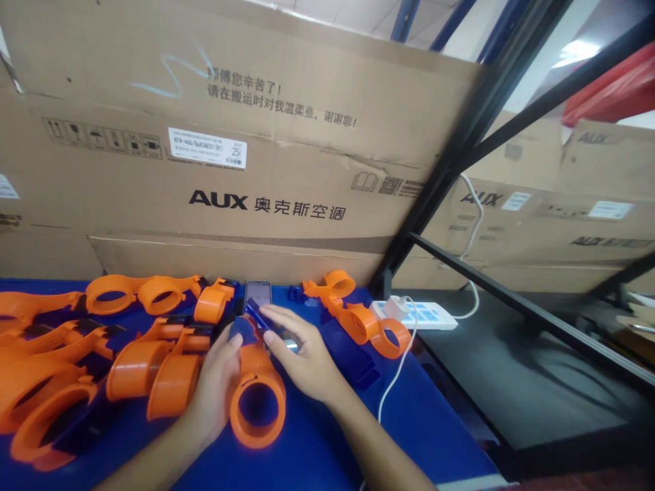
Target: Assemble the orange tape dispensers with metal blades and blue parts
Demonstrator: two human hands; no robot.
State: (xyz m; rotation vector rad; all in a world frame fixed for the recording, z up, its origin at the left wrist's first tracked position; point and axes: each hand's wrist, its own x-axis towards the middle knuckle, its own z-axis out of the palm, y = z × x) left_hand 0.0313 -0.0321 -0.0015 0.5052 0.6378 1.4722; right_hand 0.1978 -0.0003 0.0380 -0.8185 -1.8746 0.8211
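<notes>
My left hand (217, 375) is closed around the side of an orange tape dispenser (253, 363). Its round ring faces me, with no tape roll inside. At the dispenser's far end, my right hand (301, 344) pinches a small dark blue plastic piece (254, 315) between thumb and fingers. Whether that piece is joined to the dispenser I cannot tell. Just left of my hands stand more orange tape dispensers (177, 378) in rows, some with dark blue or black parts at their ends. Beyond my hands lies a phone (258, 292), partly hidden.
Several orange dispenser bodies (361, 320) lie to the right, near dark blue flat pieces (348, 351). A white power strip (434, 316) with a plug and cable sits at the blue table's (434, 423) right edge. Large cardboard boxes (286, 164) and a black metal frame (434, 184) stand behind.
</notes>
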